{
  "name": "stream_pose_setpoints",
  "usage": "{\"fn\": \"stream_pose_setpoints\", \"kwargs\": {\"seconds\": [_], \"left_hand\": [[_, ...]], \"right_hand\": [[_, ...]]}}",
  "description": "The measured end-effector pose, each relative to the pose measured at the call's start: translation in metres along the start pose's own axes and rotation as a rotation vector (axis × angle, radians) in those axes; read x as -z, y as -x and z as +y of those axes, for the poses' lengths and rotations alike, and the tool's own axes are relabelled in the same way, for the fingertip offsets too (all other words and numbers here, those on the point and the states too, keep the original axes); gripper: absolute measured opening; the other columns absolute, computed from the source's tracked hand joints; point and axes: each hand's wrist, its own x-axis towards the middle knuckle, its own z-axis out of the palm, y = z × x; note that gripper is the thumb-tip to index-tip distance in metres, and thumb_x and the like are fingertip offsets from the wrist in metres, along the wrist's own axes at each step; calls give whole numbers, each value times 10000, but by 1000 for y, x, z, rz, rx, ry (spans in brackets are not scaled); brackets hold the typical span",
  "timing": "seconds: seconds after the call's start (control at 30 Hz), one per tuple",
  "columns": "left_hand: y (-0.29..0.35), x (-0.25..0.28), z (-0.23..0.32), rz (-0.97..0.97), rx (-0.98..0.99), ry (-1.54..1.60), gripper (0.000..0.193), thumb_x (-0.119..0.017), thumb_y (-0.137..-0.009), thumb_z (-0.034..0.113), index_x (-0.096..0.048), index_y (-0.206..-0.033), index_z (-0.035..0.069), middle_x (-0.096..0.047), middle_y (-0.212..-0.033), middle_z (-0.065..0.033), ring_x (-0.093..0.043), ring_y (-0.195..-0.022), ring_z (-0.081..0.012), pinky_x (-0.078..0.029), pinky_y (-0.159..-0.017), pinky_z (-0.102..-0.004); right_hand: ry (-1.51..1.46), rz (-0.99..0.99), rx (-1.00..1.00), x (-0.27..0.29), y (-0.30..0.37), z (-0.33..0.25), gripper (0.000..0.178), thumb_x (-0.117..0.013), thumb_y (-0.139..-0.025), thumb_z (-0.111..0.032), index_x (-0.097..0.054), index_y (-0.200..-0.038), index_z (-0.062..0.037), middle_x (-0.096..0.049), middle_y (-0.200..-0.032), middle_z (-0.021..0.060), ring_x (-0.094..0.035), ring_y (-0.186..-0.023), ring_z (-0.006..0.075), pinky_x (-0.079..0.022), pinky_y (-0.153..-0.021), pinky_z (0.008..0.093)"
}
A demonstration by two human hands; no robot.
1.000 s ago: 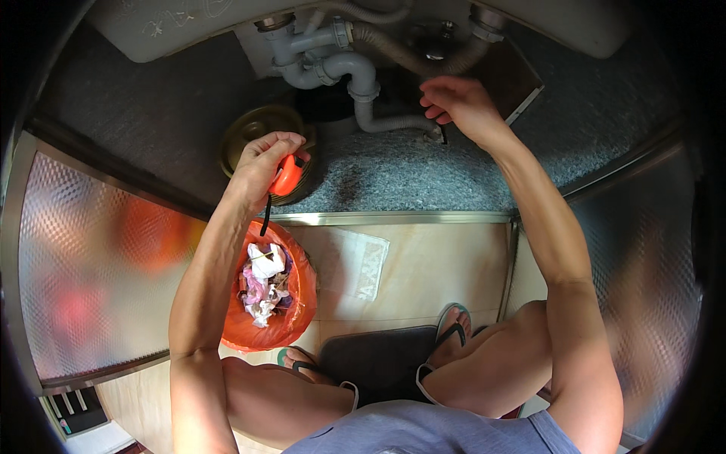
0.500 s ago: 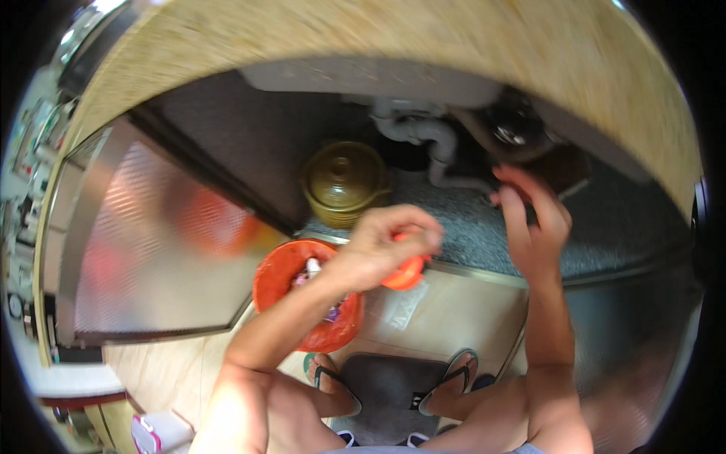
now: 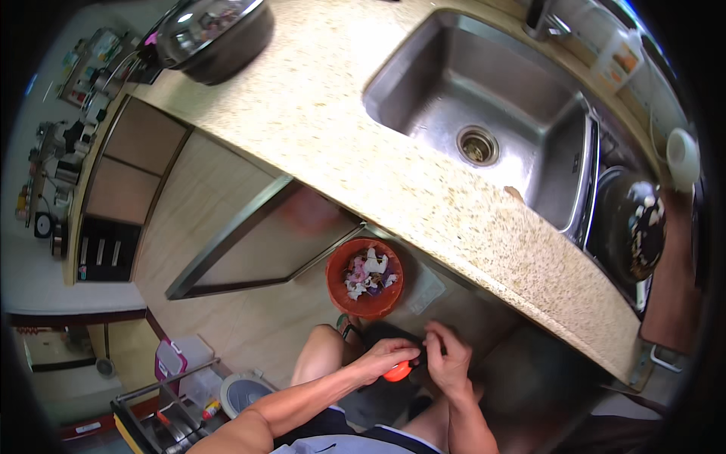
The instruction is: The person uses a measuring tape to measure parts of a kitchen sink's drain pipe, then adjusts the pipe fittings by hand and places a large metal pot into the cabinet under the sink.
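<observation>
Low over my lap, my left hand (image 3: 384,359) is closed around a small, bright orange, rounded object (image 3: 397,371). Its kind is not clear, and my fingers cover part of it. A small dark piece (image 3: 420,361) shows between my two hands; whether it belongs to the orange object cannot be made out. Just right of it, my right hand (image 3: 449,359) has curled fingers with thumb and index close together. What it grips, if anything, is hidden. In front of my knees stands a red-orange bin (image 3: 339,291) with crumpled white, pink and purple scraps inside.
Ahead runs a speckled stone counter (image 3: 318,129) with a steel sink (image 3: 446,83). Below it, an open cabinet door (image 3: 227,253) juts out left of the bin. A lidded dark pot (image 3: 227,57) sits on the counter; a metal rack (image 3: 162,401) stands at lower left.
My view has swung up and right from the cabinet's inside to the counter and sink. Both hands have drawn back from the cabinet and come together over my lap; the left keeps the orange object.
</observation>
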Motion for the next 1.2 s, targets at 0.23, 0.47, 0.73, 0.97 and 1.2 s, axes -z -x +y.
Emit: {"fn": "stream_pose_setpoints", "kwargs": {"seconds": [0.23, 0.47, 0.73, 0.97, 1.2], "left_hand": [[116, -18, 74, 2, -28, 256, 408, -690, -918, 192, -553, -1262, 21, -661, -1063, -79, -622, -949, -116, -508, -838, -258], [205, -16, 145, -120, -128, 449, 643, -757, -835, 226, -448, -1373, 57, -584, -1185, -108, -629, -926, -150, -497, -855, -296], [248, 41, 196, 227, -318, 109, 705, -783, -740, 172, -431, -1340, 61, -610, -1109, -78, -555, -1002, -140, -468, -905, -321], [199, 86, 306, 1065, -847, -840, 610, -805, -676, 179, -502, -1187, 39, -622, -993, -120, -637, -863, -223, -529, -781, -360], [135, 137, 404, 1161, -983, -1023, 815, -761, -702, 198, -394, -1392, -33, -627, -1143, -205, -628, -1029, -352, -496, -916, -432]], "right_hand": [[292, -273, 6, 24, 68, -93, 146, -651, -847, -56, -695, -977, -9, -696, -862, 161, -697, -752, 293, -548, -680, 347], [320, -249, -219, 20, 82, -185, 164, -641, -860, -68, -692, -999, 4, -696, -854, 155, -683, -732, 253, -536, -686, 328], [375, -337, -165, -1, 79, -218, 169, -629, -861, -111, -695, -978, -9, -697, -887, 196, -694, -811, 332, -547, -742, 377], [422, -329, -35, 21, 49, -207, 169, -635, -865, -98, -694, -988, 2, -703, -865, 171, -692, -760, 275, -542, -710, 348], [440, -296, -55, 59, 4, -211, 138, -640, -854, -83, -684, -965, -14, -696, -887, 181, -683, -812, 339, -541, -750, 396]]}}
